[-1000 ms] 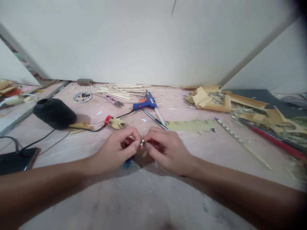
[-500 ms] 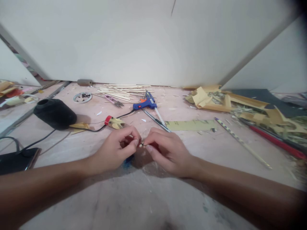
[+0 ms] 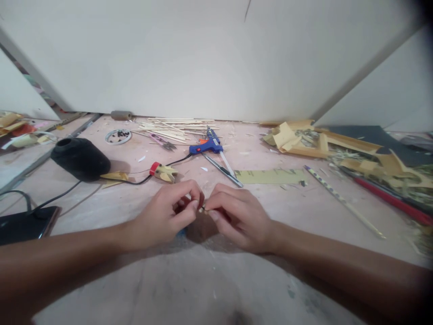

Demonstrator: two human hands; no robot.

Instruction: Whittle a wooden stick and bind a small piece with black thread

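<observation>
Close together over the work surface, both of my hands pinch at one small spot. My left hand (image 3: 177, 207) is closed, thumb against forefinger. Facing it, my right hand (image 3: 238, 214) has thumb and forefinger pressed together too. A tiny pale piece with a dark bit on it (image 3: 202, 209) shows between the fingertips; its kind is too small to make out. Just beyond my left hand lies a small pale wooden piece with a red end (image 3: 163, 171). A utility knife (image 3: 223, 170) and a blue glue gun (image 3: 207, 145) rest beyond the fingertips.
A black thread cone (image 3: 80, 159) and a dark phone (image 3: 29, 224) are at left. Farther back are a lid of small dark bits (image 3: 117, 136), pink snips (image 3: 162, 141) and thin sticks (image 3: 169, 128). Sandpaper (image 3: 270, 176), a patterned pencil (image 3: 343, 201) and scraps (image 3: 294, 140) lie right.
The fingertips have drawn slightly closer together, covering more of the tiny piece. The whole view has shifted a little; the tools and materials lie where they were.
</observation>
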